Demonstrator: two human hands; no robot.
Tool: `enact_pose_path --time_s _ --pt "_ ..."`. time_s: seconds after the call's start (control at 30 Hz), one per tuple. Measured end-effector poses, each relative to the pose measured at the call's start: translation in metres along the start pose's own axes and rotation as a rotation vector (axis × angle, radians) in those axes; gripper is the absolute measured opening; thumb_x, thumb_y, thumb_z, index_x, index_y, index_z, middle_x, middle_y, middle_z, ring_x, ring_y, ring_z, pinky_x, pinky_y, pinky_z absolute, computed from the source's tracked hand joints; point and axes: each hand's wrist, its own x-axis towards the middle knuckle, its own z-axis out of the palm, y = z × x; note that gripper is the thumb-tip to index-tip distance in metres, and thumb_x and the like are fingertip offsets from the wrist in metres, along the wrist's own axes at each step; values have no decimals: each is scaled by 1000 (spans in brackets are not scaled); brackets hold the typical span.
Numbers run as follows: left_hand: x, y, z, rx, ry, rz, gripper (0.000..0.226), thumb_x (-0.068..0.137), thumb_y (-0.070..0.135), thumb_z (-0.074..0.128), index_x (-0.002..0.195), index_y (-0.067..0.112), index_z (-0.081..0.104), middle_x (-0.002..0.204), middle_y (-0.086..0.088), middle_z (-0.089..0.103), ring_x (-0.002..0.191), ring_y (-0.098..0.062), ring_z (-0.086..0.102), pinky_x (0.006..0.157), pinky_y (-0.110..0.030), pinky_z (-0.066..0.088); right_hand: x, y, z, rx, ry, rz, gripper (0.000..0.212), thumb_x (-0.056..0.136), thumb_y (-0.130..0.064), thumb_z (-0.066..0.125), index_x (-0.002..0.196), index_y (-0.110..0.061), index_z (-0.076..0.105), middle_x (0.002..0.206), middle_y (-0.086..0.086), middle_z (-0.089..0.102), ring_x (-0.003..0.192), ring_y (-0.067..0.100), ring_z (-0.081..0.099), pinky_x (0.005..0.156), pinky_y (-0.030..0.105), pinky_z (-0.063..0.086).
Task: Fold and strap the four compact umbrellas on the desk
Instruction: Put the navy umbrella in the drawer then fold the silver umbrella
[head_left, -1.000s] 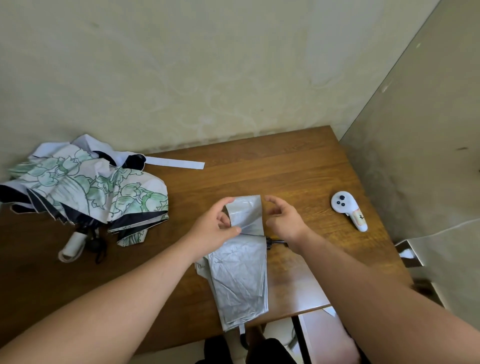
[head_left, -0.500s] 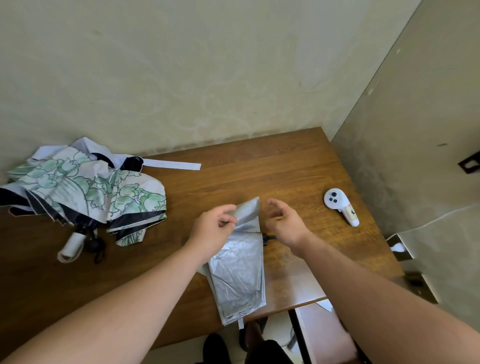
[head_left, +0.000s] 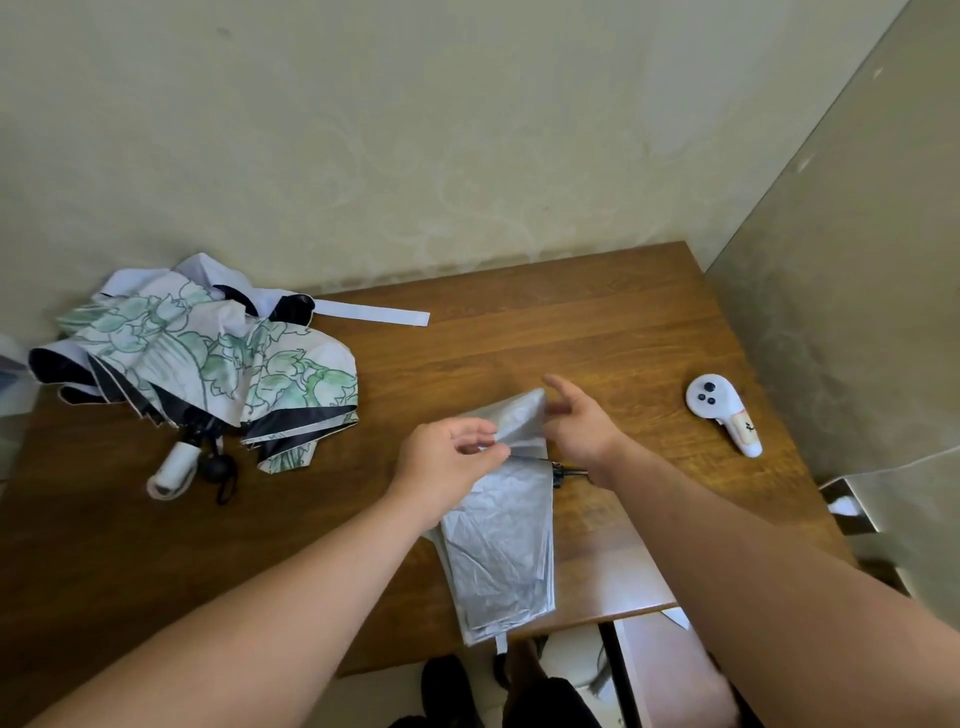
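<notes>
Risk: your pleats may spring loose if the pinch slips | Left hand (head_left: 449, 457): pinches a fold of the silver umbrella (head_left: 501, 540) (mid-desk, overhanging the near edge of the desk (head_left: 597, 332)) | Right hand (head_left: 579, 423): fingers spread, beside the fabric, contact unclear | Floral umbrella (head_left: 208, 358): unfolded, far left.

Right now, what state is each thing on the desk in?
Silver umbrella: collapsed flat, unstrapped, left hand pinching its fabric.
Floral umbrella: loose, strap undone.
Right hand: open, holding nothing.
Controller: lying untouched.
</notes>
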Motion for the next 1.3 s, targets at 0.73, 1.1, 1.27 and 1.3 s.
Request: enact_pose_path --time_s 0.73,1.1,1.27,1.3 --pt "-24 1 -37 -81 -88 -116 34 94 20 77 118 45 72 120 1 72 109 -13 68 95 -39 59 -49 20 12 191 140 -141 18 87 3 79 91 -15 75 83 3 69 72 8 64 67 20 55" --pt "-42 15 -48 -32 -58 1 40 85 7 83 112 35 76 112 9 73 107 -4 65 91 -25 56 -75 26 16 -505 155 -372 54 80 -8 82 128 -28 67 112 -9 67 103 12 65 92 26 52" --pt "-53 11 -42 115 -2 113 41 83 -4 78 107 30 77 90 15 70 72 12 62 66 -10 51 -80 31 24 -879 304 -544 64 83 -19 74 142 -34 53 107 -7 62 102 24 59 84 44 52" --pt "-54 9 -41 149 19 135 39 84 -3 78 104 31 78 86 16 69 70 12 61 65 -11 50 -80 34 25 -911 330 -554 57 84 -20 73 137 -35 57 107 -6 64 102 26 59 82 45 51"
